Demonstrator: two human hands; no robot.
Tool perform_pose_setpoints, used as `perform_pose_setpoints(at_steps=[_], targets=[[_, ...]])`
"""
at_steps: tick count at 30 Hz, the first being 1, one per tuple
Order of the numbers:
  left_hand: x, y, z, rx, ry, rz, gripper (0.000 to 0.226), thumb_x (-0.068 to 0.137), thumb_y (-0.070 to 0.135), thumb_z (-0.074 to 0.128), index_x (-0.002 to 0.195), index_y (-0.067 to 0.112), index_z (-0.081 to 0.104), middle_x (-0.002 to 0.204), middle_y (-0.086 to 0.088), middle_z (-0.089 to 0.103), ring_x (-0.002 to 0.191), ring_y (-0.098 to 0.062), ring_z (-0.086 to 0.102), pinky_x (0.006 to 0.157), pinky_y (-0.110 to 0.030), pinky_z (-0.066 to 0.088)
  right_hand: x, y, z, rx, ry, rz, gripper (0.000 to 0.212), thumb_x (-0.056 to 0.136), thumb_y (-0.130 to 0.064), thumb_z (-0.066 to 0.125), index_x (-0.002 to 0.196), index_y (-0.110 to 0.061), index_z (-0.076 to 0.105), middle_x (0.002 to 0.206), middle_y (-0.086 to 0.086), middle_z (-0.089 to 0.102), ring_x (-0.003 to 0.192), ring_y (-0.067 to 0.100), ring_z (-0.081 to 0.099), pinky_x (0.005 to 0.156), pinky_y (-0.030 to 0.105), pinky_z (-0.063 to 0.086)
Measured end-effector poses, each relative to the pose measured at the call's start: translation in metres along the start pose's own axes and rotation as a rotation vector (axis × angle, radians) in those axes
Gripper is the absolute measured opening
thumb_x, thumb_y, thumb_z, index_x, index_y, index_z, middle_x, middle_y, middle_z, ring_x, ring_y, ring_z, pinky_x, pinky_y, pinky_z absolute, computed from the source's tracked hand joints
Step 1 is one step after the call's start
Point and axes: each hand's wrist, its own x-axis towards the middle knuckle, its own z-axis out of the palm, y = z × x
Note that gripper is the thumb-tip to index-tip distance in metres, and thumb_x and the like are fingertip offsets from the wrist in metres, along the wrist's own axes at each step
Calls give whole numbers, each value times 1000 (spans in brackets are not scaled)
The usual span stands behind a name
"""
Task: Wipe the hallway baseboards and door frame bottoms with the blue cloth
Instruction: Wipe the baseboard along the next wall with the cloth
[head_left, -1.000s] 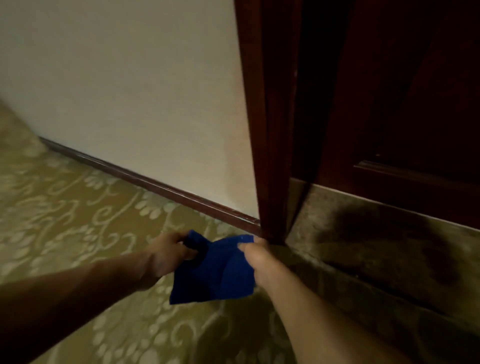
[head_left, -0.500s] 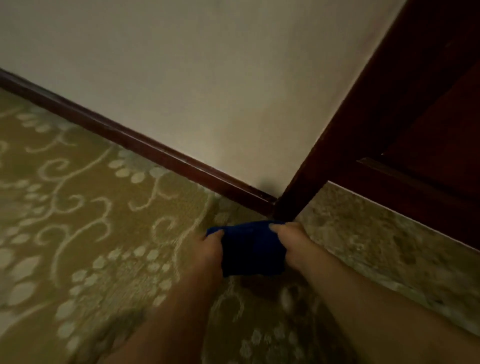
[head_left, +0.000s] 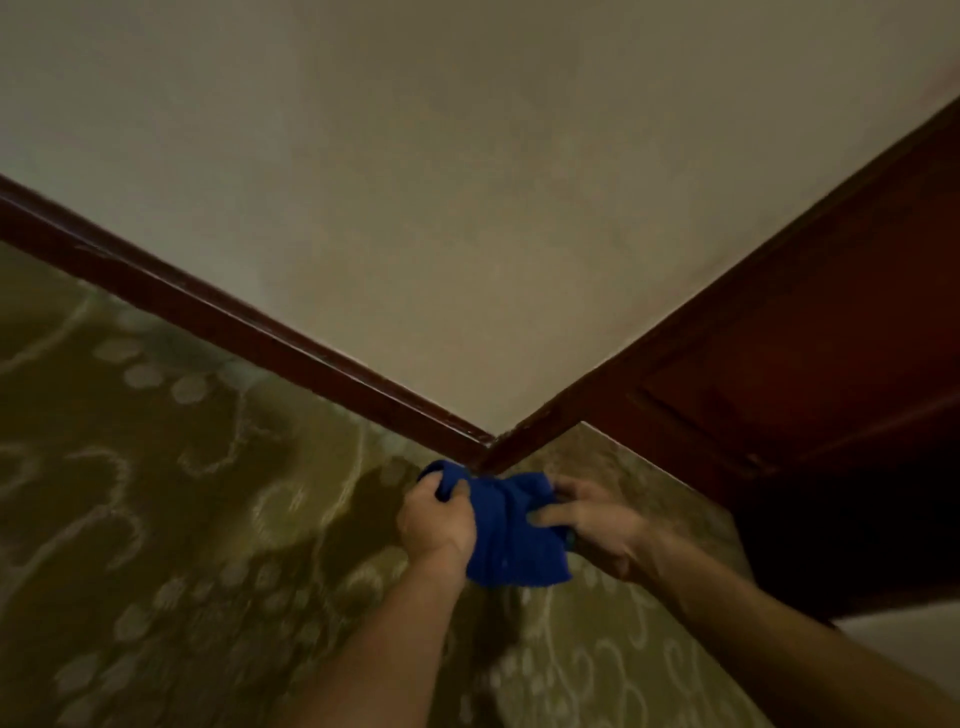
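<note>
A deep blue cloth (head_left: 511, 535), dark reddish-brown baseboard (head_left: 249, 322) and door frame (head_left: 675, 332), a plain cream wall (head_left: 467, 182), and olive-gold carpet (head_left: 156, 519) with pale scrolls and dots.

The floor is covered by an olive-green carpet (head_left: 171, 519) patterned with pale scrolls and clusters of dots — it fills the lower left and lower middle of the frame. Along its upper edge it meets a dark reddish-brown baseboard (head_left: 249, 322) running diagonally from the left edge down to the centre, where the door frame bottom (head_left: 524, 441) stands on it. Whether the blue cloth (head_left: 511, 540), at lower centre, touches the carpet cannot be told — it is bunched just above it.
</note>
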Motion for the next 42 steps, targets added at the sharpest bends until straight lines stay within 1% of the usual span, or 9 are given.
perform_pose_setpoints(at_steps=[3, 6, 13, 18, 23, 29, 34, 39, 42], targets=[[14, 11, -10, 16, -28, -37, 40, 95, 21, 56, 135, 17, 53, 143, -8, 48, 131, -32, 45, 106, -44, 39, 5, 2, 5, 84, 80, 22, 25, 86, 10, 57, 103, -8, 61, 109, 12, 66, 96, 25, 65, 73, 32, 58], [28, 21, -29, 20, -64, -42, 45, 95, 23, 56, 139, 18, 47, 145, -8, 44, 131, -32, 44, 106, -45, 40, 27, 9, 21, 212, 141, 74, 12, 90, -2, 57, 100, -6, 63, 104, 11, 67, 94, 26, 65, 83, 40, 54], [67, 34, -66, 107, -167, -24, 56, 94, 16, 58, 146, 12, 37, 151, -10, 36, 137, -31, 37, 106, -40, 36, 84, 33, 81, 513, 257, 254, 25, 93, -23, 56, 111, -10, 66, 105, 14, 71, 93, 31, 69, 74, 40, 56], [106, 21, -54, 109, -237, -67, 56, 93, 16, 59, 145, 12, 37, 149, -10, 37, 131, -32, 42, 105, -40, 38, 128, 56, 70, 530, 520, 193, 54, 70, -41, 70, 118, -18, 60, 119, 7, 63, 106, 31, 62, 94, 52, 51], [131, 2, -42, 95, -272, -161, 41, 93, 17, 59, 132, 21, 50, 127, 1, 55, 111, -23, 56, 95, -37, 45, 140, 53, 67, 571, 597, 140, 8, 90, -23, 64, 83, -22, 66, 93, -6, 63, 99, 20, 60, 98, 45, 47], [153, 7, -16, 96, -257, -206, 38, 91, 18, 62, 129, 16, 58, 120, -8, 66, 103, -29, 66, 86, -41, 53, 171, 42, 77, 599, 800, 83, 35, 93, -25, 60, 125, -10, 60, 111, 1, 63, 103, 18, 59, 89, 35, 50], [175, 11, -4, 135, -256, -249, 44, 92, 12, 61, 134, 12, 52, 127, -12, 62, 101, -30, 65, 69, -34, 54, 194, 34, 93, 462, 901, 43, 39, 93, -35, 55, 127, -17, 59, 121, 3, 59, 104, 20, 61, 90, 43, 54], [183, -2, -7, 187, -274, -183, 38, 92, 15, 60, 129, 23, 56, 119, -3, 66, 98, -22, 66, 73, -34, 54, 198, 27, 112, 38, 989, -66, 41, 95, -16, 53, 135, -5, 51, 127, 6, 46, 103, 14, 53, 86, 21, 43], [180, -10, -11, 173, -286, -103, 29, 95, 12, 54, 117, 30, 61, 112, 4, 67, 101, -18, 65, 81, -34, 52, 197, 21, 125, -155, 905, -86, 39, 94, -15, 50, 133, -9, 53, 124, 3, 50, 108, 18, 55, 92, 28, 47]])
